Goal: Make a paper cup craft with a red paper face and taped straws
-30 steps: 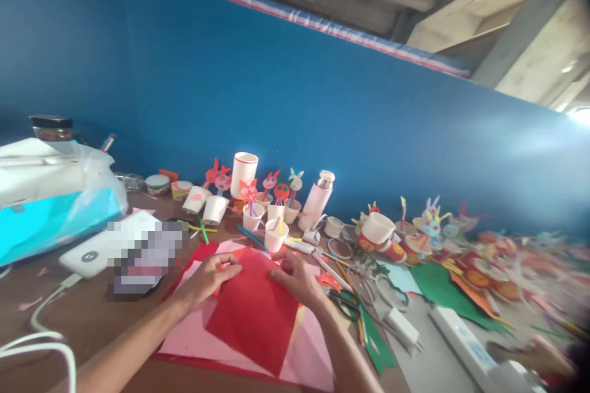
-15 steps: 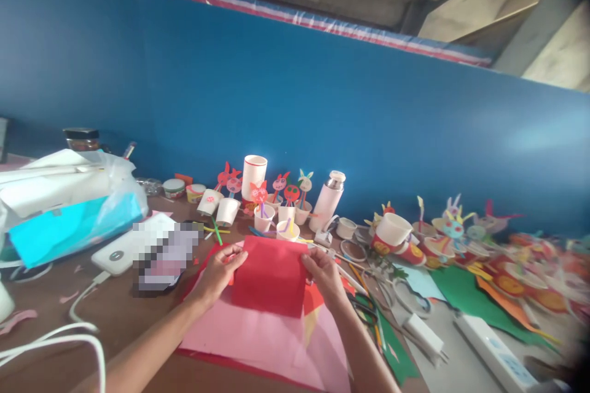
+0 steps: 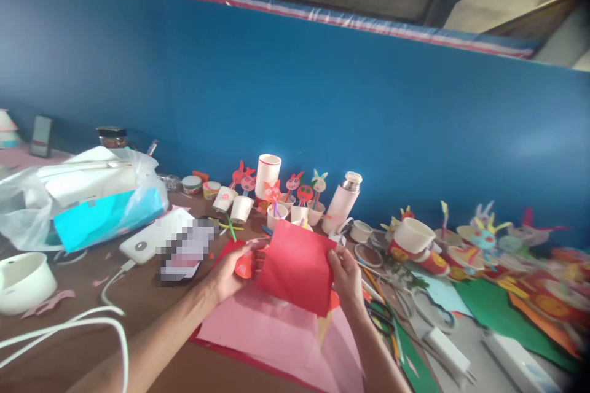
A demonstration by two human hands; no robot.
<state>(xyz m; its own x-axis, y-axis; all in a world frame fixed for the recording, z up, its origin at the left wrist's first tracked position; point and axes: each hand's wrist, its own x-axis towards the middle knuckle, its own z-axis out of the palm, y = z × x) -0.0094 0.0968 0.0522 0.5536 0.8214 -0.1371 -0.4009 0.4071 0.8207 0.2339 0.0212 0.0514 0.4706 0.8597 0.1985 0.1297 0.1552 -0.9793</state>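
Observation:
A square red sheet of paper [image 3: 297, 267] is held up over the pink paper [image 3: 271, 341] on the table. My right hand [image 3: 346, 273] pinches the sheet at its right edge. My left hand [image 3: 236, 270] is at the sheet's left side, with a small red-orange paper piece [image 3: 243, 265] between its thumb and fingers. The fingertips of my left hand are partly hidden behind the red sheet. More red paper lies under the pink paper.
Paper cups with cut-out faces [image 3: 276, 212] and a pink thermos [image 3: 343, 201] stand behind. Scissors [image 3: 380, 313], pencils and green paper [image 3: 417, 359] lie right. A phone [image 3: 187, 252], a white power bank [image 3: 159, 234], cables and a plastic bag [image 3: 150, 178] are left.
The view has turned left. My left hand has come off the red sheet's edge, and the small red-orange piece now shows in it. The sheet has tilted in my right hand.

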